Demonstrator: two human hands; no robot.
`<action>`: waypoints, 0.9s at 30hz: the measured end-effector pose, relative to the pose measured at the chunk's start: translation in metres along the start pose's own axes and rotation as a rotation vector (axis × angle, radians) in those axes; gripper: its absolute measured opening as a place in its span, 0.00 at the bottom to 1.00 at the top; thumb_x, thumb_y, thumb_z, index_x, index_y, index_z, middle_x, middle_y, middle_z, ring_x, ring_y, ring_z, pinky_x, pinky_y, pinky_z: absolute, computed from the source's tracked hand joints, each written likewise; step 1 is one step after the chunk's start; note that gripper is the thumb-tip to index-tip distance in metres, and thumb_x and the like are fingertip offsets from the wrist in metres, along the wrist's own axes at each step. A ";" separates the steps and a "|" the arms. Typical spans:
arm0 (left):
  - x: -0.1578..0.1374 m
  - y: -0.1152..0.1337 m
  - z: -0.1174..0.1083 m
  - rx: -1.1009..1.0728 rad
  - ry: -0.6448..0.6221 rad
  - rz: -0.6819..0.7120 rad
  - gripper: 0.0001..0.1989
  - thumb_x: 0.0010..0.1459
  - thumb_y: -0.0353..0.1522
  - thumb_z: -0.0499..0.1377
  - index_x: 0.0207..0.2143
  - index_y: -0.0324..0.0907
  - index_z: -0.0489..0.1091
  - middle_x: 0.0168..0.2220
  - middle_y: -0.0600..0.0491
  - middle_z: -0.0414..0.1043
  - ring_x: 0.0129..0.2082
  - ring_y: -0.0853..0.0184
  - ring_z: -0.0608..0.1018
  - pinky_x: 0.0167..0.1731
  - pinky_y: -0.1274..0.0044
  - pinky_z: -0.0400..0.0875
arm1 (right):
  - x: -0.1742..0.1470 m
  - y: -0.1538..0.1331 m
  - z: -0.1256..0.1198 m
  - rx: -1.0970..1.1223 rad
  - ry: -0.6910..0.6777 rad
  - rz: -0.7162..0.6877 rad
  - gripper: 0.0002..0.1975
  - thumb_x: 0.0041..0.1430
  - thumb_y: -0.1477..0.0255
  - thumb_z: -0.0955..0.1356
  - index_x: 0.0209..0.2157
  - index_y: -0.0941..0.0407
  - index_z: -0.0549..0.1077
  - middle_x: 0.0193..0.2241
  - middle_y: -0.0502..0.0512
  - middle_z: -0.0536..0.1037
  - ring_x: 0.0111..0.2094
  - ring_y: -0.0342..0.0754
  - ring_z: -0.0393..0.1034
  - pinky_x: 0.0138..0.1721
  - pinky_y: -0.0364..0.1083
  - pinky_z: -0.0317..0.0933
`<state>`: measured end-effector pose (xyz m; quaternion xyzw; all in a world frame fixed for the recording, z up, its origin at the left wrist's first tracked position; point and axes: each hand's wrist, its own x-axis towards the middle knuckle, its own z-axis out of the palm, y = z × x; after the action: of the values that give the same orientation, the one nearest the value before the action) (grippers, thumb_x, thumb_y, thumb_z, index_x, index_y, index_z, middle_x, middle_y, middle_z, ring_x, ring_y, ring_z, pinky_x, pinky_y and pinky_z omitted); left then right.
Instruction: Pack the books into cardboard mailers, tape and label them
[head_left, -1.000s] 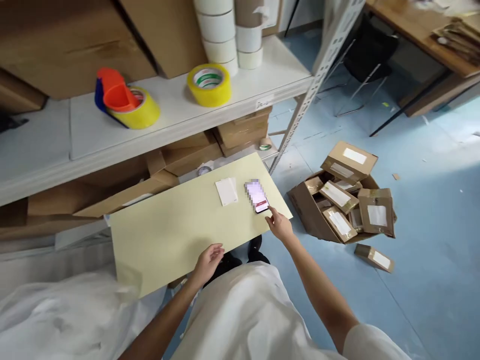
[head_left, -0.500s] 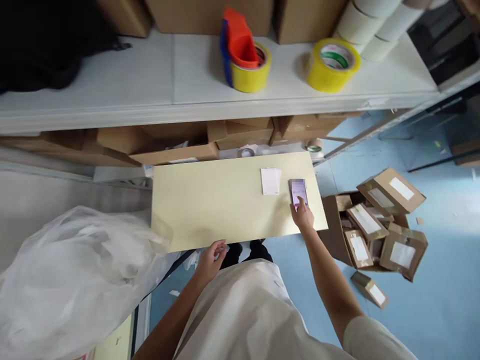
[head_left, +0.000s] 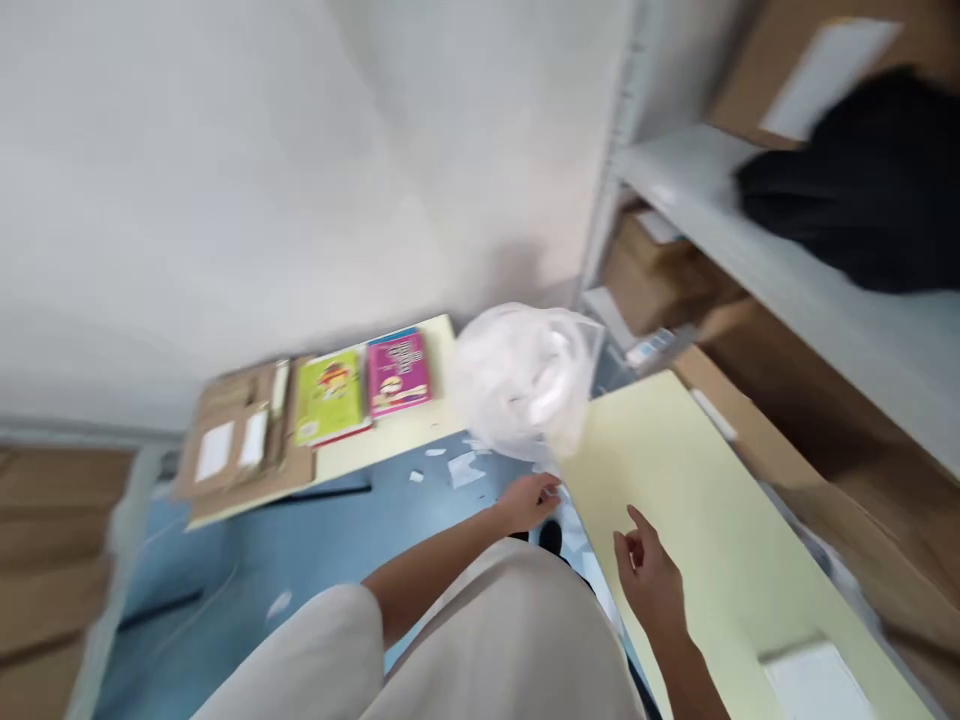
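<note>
My left hand (head_left: 529, 502) hovers by the near edge of the pale yellow table (head_left: 675, 470), loosely curled with the fingers apart and nothing in it. Over the tabletop is my right hand (head_left: 651, 575), thumb and index finger spread, holding nothing. A white pad or stack of cards (head_left: 817, 682) lies at the lower right of the table, partly cut off by the frame. Beyond my left hand, crumpled clear plastic wrap (head_left: 525, 375) bulges at the table's far left corner. The phone is out of view.
On a second pale table (head_left: 442, 350) by the wall lie a green book (head_left: 330, 395), a purple book (head_left: 399, 372) and cardboard packets (head_left: 240, 430). Cartons (head_left: 840, 440) fill the shelf at right, under a black cloth-like item (head_left: 862, 180). Paper scraps (head_left: 465, 468) litter the blue floor.
The view has swung left, bringing the books and second table in. My right hand has left the phone screen and come up with nothing in it. My left hand stays low and empty.
</note>
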<state>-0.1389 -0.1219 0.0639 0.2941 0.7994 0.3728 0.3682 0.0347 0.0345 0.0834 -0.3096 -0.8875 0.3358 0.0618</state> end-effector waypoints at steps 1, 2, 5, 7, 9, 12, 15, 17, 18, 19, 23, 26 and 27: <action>-0.010 -0.006 -0.004 -0.016 0.044 -0.027 0.18 0.56 0.32 0.54 0.48 0.39 0.70 0.41 0.46 0.77 0.38 0.61 0.79 0.41 0.71 0.72 | 0.008 -0.006 0.004 -0.017 -0.072 -0.051 0.26 0.60 0.55 0.59 0.53 0.55 0.66 0.25 0.51 0.75 0.21 0.47 0.69 0.23 0.45 0.63; -0.022 -0.012 -0.007 -0.031 0.091 -0.054 0.18 0.56 0.33 0.54 0.48 0.39 0.70 0.41 0.46 0.77 0.38 0.61 0.79 0.41 0.71 0.72 | 0.015 -0.010 0.007 -0.036 -0.137 -0.100 0.25 0.60 0.55 0.58 0.53 0.54 0.66 0.25 0.51 0.75 0.21 0.47 0.69 0.22 0.45 0.63; -0.067 -0.030 -0.008 -0.059 0.255 -0.143 0.18 0.57 0.35 0.54 0.49 0.40 0.70 0.43 0.45 0.77 0.39 0.61 0.79 0.41 0.71 0.71 | 0.032 -0.016 0.017 -0.100 -0.288 -0.301 0.23 0.61 0.57 0.58 0.52 0.52 0.68 0.26 0.53 0.77 0.23 0.49 0.71 0.24 0.46 0.64; -0.104 -0.041 -0.005 -0.088 0.359 -0.228 0.18 0.57 0.36 0.54 0.48 0.41 0.70 0.43 0.46 0.77 0.38 0.61 0.79 0.41 0.71 0.71 | 0.041 -0.019 0.024 -0.121 -0.351 -0.467 0.21 0.62 0.59 0.57 0.50 0.52 0.70 0.29 0.56 0.79 0.26 0.50 0.73 0.27 0.47 0.65; -0.142 -0.052 -0.001 -0.139 0.453 -0.326 0.18 0.56 0.37 0.54 0.47 0.42 0.71 0.41 0.47 0.78 0.36 0.61 0.79 0.39 0.71 0.72 | 0.048 -0.025 0.033 -0.119 -0.394 -0.607 0.20 0.62 0.61 0.57 0.49 0.53 0.72 0.33 0.58 0.80 0.29 0.51 0.75 0.29 0.47 0.66; -0.194 -0.067 0.001 -0.231 0.600 -0.439 0.17 0.53 0.39 0.56 0.44 0.44 0.73 0.39 0.48 0.79 0.34 0.60 0.80 0.37 0.71 0.72 | 0.054 -0.043 0.050 -0.114 -0.469 -0.746 0.19 0.63 0.63 0.57 0.48 0.54 0.73 0.35 0.59 0.80 0.32 0.51 0.76 0.32 0.48 0.67; -0.235 -0.082 -0.001 -0.305 0.751 -0.521 0.17 0.50 0.40 0.58 0.42 0.44 0.74 0.37 0.48 0.79 0.33 0.60 0.80 0.37 0.70 0.72 | 0.053 -0.071 0.072 -0.109 -0.547 -0.851 0.18 0.63 0.65 0.57 0.46 0.55 0.73 0.38 0.59 0.80 0.35 0.52 0.76 0.35 0.49 0.68; -0.257 -0.093 -0.003 -0.332 0.820 -0.573 0.18 0.49 0.40 0.58 0.41 0.44 0.74 0.37 0.47 0.79 0.32 0.59 0.79 0.37 0.69 0.72 | 0.047 -0.091 0.088 -0.105 -0.608 -0.917 0.18 0.63 0.66 0.57 0.46 0.55 0.73 0.40 0.59 0.80 0.37 0.52 0.76 0.36 0.49 0.68; -0.266 -0.098 -0.005 -0.345 0.848 -0.596 0.18 0.49 0.41 0.58 0.41 0.44 0.74 0.37 0.47 0.79 0.32 0.59 0.79 0.37 0.69 0.71 | 0.044 -0.101 0.096 -0.107 -0.643 -0.947 0.18 0.63 0.67 0.57 0.46 0.55 0.73 0.40 0.59 0.80 0.37 0.52 0.76 0.36 0.49 0.68; -0.275 -0.105 -0.007 -0.362 0.874 -0.616 0.18 0.48 0.41 0.58 0.40 0.43 0.74 0.37 0.47 0.79 0.32 0.59 0.79 0.37 0.69 0.71 | 0.040 -0.112 0.104 -0.113 -0.678 -0.973 0.17 0.63 0.67 0.57 0.45 0.54 0.74 0.39 0.59 0.80 0.37 0.52 0.76 0.36 0.49 0.68; -0.308 -0.139 -0.026 -0.454 0.987 -0.652 0.18 0.46 0.43 0.60 0.38 0.44 0.74 0.35 0.47 0.79 0.33 0.59 0.79 0.38 0.69 0.72 | 0.027 -0.155 0.140 -0.165 -0.804 -1.039 0.17 0.63 0.69 0.57 0.45 0.53 0.74 0.39 0.58 0.80 0.36 0.53 0.76 0.37 0.50 0.67; -0.334 -0.182 -0.058 -0.440 1.082 -0.652 0.17 0.45 0.44 0.62 0.36 0.44 0.74 0.37 0.46 0.78 0.37 0.56 0.79 0.42 0.67 0.71 | 0.017 -0.194 0.176 -0.212 -0.871 -1.060 0.17 0.62 0.70 0.57 0.45 0.53 0.74 0.38 0.58 0.80 0.37 0.54 0.75 0.38 0.50 0.67; -0.343 -0.200 -0.072 -0.420 1.122 -0.655 0.17 0.45 0.44 0.62 0.36 0.44 0.74 0.38 0.45 0.78 0.40 0.54 0.79 0.44 0.66 0.71 | 0.013 -0.208 0.191 -0.225 -0.884 -1.060 0.17 0.62 0.70 0.58 0.45 0.53 0.74 0.37 0.58 0.79 0.37 0.54 0.75 0.38 0.50 0.67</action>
<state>-0.0461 -0.5144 0.0603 -0.2783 0.8278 0.4854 0.0409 -0.1423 -0.1857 0.0679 0.3263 -0.8902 0.2607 -0.1821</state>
